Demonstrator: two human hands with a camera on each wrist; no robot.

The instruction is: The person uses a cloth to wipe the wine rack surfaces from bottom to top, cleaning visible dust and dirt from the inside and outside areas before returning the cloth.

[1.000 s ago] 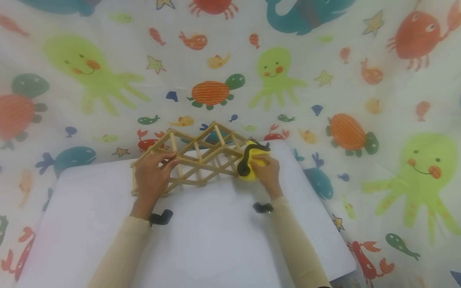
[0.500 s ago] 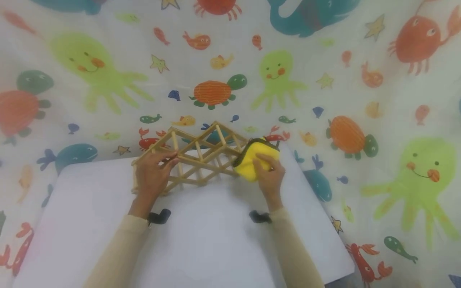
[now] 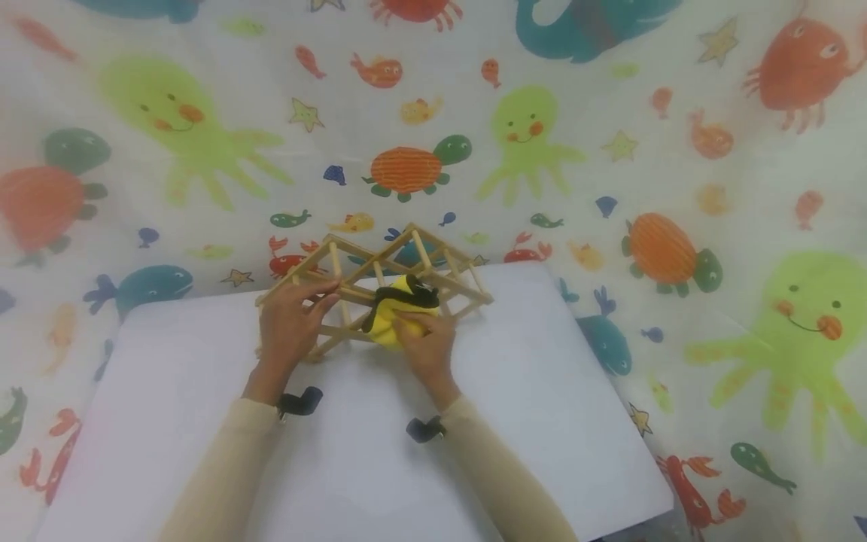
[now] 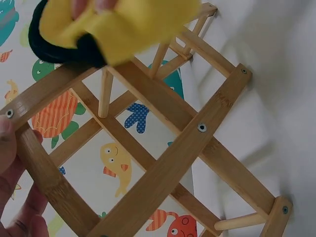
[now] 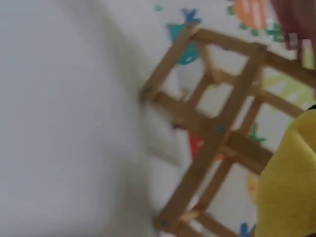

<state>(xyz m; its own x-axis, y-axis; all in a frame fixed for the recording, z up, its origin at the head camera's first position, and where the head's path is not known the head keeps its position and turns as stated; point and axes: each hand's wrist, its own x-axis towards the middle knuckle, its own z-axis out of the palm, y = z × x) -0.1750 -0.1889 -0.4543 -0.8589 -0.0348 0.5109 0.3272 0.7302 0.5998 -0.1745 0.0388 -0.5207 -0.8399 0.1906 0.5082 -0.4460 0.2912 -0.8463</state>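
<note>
A folding wooden lattice rack [image 3: 460, 286] with round dowels stands opened out near the back of the table. My left hand [image 3: 290, 324] pinches its left part; in the left wrist view the fingers [image 4: 30, 210] lie around a riveted corner of the slats [image 4: 163, 173]. With my right hand [image 3: 432, 348] I hold a bunched yellow cloth [image 3: 384, 325] with black edging against the middle of the rack. The left wrist view shows this cloth [image 4: 148, 29] over an upper slat. At the right wrist view's edge, the cloth [image 5: 289, 187] covers part of the lattice.
The white table [image 3: 366, 452] reaches toward me. Behind and around it hangs a white sheet [image 3: 250, 45] printed with sea animals, close to the rack's back. Small black wrist cameras [image 3: 301, 401] sit on both wrists.
My right hand has moved the yellow cloth leftward from the rack's right end to its middle, uncovering that end. The left hand keeps its grip in the same place.
</note>
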